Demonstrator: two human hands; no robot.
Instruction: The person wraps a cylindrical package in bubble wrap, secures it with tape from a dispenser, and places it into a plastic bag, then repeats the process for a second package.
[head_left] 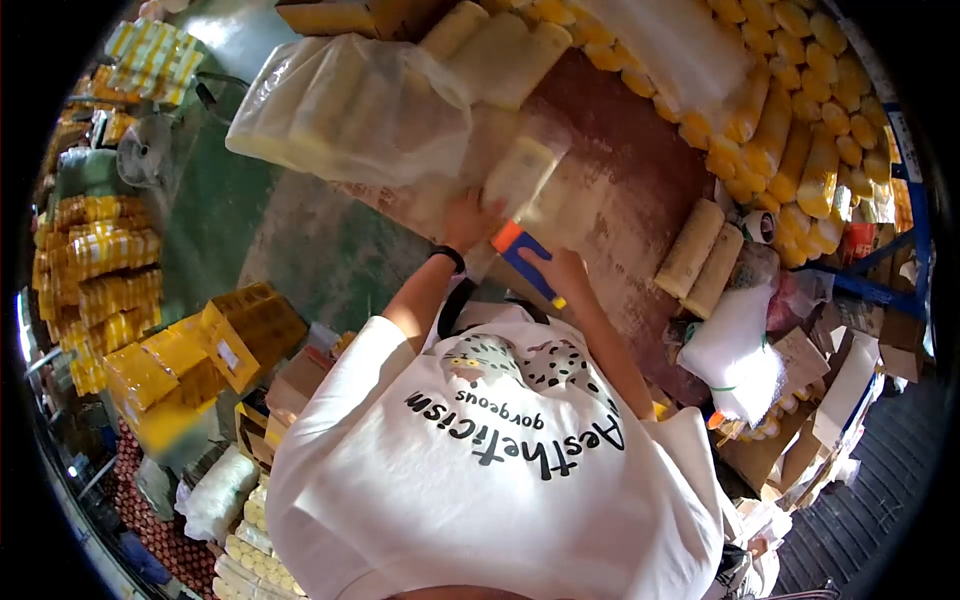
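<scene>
My right hand is closed around a blue handheld tool with an orange end and a small yellow tip. Its orange end lies close to my left hand, which wears a black wristband. The left fingers are smeared by motion, so their grip cannot be made out. Just beyond them is a blurred pale-yellow wrapped pack on the reddish-brown work surface. Farther up, a clear plastic bag covers several pale cylindrical packs, with more pale packs beside it.
Yellow wrapped rolls are piled at the upper right. Two pale rolls lie on the right side of the surface. Yellow taped boxes stand at left, cardboard boxes at right. A cardboard box sits at the far edge.
</scene>
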